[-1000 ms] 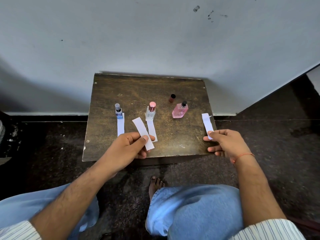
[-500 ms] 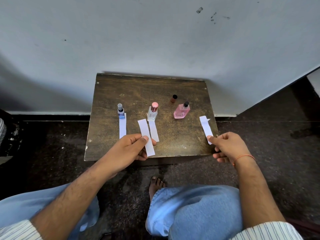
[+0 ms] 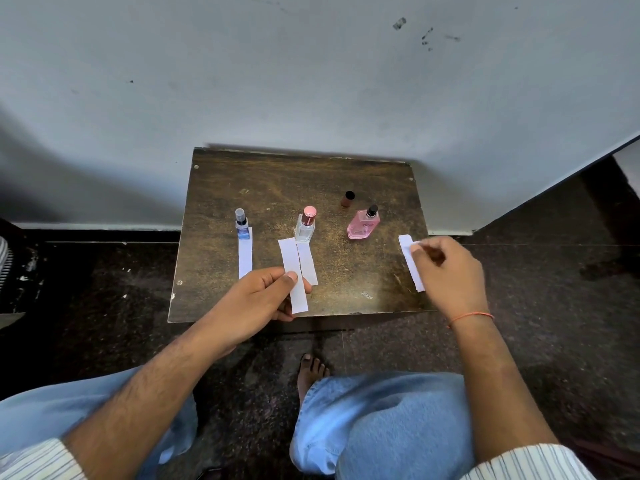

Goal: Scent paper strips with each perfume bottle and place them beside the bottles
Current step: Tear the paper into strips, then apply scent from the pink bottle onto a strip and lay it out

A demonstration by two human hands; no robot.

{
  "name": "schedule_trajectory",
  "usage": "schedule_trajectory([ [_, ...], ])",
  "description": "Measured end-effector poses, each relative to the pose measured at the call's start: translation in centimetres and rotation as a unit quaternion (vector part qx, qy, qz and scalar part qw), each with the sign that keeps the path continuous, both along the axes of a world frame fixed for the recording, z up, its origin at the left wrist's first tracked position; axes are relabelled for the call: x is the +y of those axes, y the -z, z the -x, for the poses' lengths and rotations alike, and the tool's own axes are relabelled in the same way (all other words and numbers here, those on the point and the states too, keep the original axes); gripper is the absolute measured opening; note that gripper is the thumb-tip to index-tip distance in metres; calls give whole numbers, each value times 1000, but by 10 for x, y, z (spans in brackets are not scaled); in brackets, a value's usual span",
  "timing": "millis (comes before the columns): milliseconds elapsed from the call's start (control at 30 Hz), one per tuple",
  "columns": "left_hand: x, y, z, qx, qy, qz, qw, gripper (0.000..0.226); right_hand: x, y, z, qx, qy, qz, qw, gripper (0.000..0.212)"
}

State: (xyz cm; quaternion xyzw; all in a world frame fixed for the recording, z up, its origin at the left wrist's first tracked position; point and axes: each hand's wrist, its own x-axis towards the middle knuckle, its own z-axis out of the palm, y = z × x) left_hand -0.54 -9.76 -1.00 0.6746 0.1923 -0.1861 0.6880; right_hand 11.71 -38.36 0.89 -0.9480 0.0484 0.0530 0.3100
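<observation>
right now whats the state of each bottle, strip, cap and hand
blue bottle: upright, capped
clear bottle: upright, pink cap on
pink bottle: uncapped, sprayer exposed
loose cap: standing behind pink bottle
left hand: pinching a strip
right hand: fingers at spare strip
strip by blue bottle: lying flat

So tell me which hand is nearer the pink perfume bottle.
Right. The right hand is just to the right of the pink perfume bottle, a little nearer the person, at a paper strip. The left hand is farther, toward the table's front edge.
</observation>
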Motion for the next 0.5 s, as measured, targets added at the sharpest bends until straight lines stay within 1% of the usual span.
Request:
schedule_trajectory([
  [33, -1, 0, 0, -2, 3, 1, 1000, 39, 10, 2, -1, -14, -25, -16, 999, 19],
  [100, -1, 0, 0, -4, 8, -3, 1000, 39, 27, 10, -6, -25, -82, -40, 996, 40],
  [167, -1, 0, 0, -7, 16, -9, 1000, 40, 41, 19, -12, -38, -124, -51, 990, 56],
  [233, 0, -1, 1, -10, 26, -17, 999, 39, 51, 26, -18, -32, -130, -54, 990, 65],
  [267, 0, -1, 2, -11, 29, -19, 999, 39, 56, 27, -20, -28, -128, -51, 990, 66],
  [367, 1, -1, 1, -15, 32, -19, 999, 39, 64, 28, -23, -36, -113, -45, 992, 54],
  [500, 2, 0, 1, -16, 30, -16, 999, 39, 67, 31, -23, -40, -93, -92, 991, 25],
])
